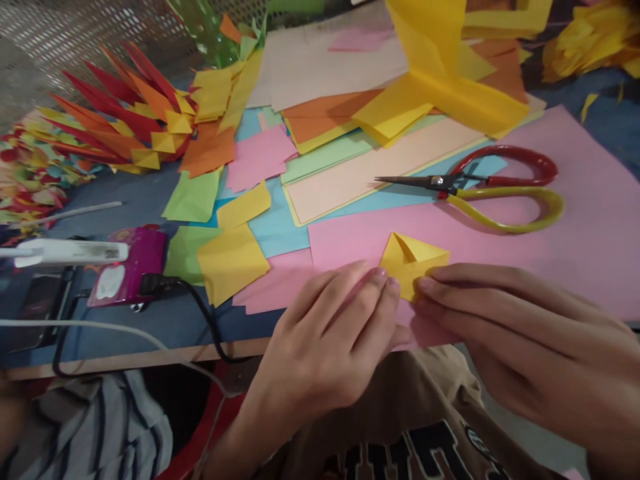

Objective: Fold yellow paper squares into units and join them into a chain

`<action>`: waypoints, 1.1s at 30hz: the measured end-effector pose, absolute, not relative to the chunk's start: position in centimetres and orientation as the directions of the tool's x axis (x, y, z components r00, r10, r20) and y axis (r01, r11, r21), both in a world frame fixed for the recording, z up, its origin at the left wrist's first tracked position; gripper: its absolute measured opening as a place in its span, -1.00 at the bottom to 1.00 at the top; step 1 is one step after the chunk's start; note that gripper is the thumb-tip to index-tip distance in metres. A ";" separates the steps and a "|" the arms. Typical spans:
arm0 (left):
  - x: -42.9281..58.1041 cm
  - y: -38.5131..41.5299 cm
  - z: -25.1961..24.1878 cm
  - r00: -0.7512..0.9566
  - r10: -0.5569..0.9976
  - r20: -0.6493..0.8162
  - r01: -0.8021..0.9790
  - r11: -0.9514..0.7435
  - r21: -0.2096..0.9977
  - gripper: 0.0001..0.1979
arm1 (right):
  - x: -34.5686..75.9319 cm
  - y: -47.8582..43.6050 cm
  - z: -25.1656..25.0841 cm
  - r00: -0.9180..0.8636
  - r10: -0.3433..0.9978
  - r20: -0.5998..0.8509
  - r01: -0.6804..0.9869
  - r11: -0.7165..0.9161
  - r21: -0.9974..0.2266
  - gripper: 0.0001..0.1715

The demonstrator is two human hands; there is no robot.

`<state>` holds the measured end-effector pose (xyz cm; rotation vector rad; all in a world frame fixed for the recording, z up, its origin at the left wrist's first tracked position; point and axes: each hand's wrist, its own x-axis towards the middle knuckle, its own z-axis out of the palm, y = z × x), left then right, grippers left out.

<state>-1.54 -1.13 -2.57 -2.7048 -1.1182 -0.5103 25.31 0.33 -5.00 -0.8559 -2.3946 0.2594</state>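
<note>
A small yellow origami paper (pixel 407 263), partly folded with a raised flap at its top, rests over a pink sheet (pixel 350 240) near the table's front edge. My left hand (pixel 340 327) pinches its lower left side between fingertips and thumb. From the right, my right hand (pixel 510 327) grips the paper's lower right edge, its fingers pressed together and the thumb mostly hidden. Just beyond my hands lie scissors (pixel 440 183) with one red and one yellow handle, blades pointing left.
Yellow squares (pixel 233 260) and strips of coloured paper (pixel 375 167) spread across the table. At left stand a spiky red-orange paper piece (pixel 135 113), a purple power box (pixel 130 260) with cables and a phone (pixel 40 303). A folded yellow sheet (pixel 445 87) rises behind the scissors.
</note>
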 end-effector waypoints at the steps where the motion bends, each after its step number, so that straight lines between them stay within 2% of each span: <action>1: -1.6 -1.2 -2.6 0.665 0.647 0.374 0.708 -0.706 -0.037 -0.67 | 25.3 0.4 -5.0 -0.631 0.625 0.460 0.519 0.781 -0.348 -0.62; 5: -1.5 -0.8 -2.5 0.652 0.643 0.402 0.700 -0.715 0.009 -0.68 | 25.2 0.4 -4.8 -0.647 0.590 0.483 0.518 0.805 -0.289 -0.61; 8: -0.9 -0.3 -2.4 0.562 0.673 0.481 0.713 -0.689 0.131 -0.80 | 24.8 0.0 -4.6 -0.643 0.592 0.486 0.524 0.803 -0.285 -0.65; 10: -0.3 0.0 -2.4 0.502 0.708 0.497 0.726 -0.657 0.202 -0.81 | 24.4 -0.3 -4.4 -0.644 0.590 0.487 0.515 0.805 -0.294 -0.67; 13: 0.4 0.0 -2.5 0.497 0.744 0.446 0.741 -0.632 0.228 -0.75 | 23.8 -0.7 -4.2 -0.670 0.559 0.489 0.486 0.828 -0.281 -0.64; 17: 0.5 0.0 -2.3 0.527 0.752 0.396 0.743 -0.634 0.215 -0.77 | 23.9 -0.7 -4.2 -0.675 0.529 0.514 0.458 0.847 -0.270 -0.57; 20: 0.4 0.1 -2.0 0.516 0.773 0.369 0.734 -0.621 0.275 -0.77 | 24.7 -0.3 -4.5 -0.631 0.567 0.530 0.489 0.821 -0.295 -0.59; 24: 0.3 0.1 -1.7 0.492 0.802 0.338 0.725 -0.593 0.351 -0.81 | 25.3 0.4 -5.2 -0.643 0.595 0.482 0.556 0.796 -0.240 -0.58; 28: 0.5 0.4 -1.6 0.461 0.846 0.269 0.726 -0.533 0.434 -0.87 | 25.1 0.8 -5.6 -0.645 0.597 0.477 0.543 0.797 -0.264 -0.64; 33: 0.9 1.1 -1.6 0.390 0.878 0.276 0.725 -0.478 0.496 -0.92 | 25.4 0.9 -5.5 -0.653 0.581 0.486 0.526 0.810 -0.261 -0.68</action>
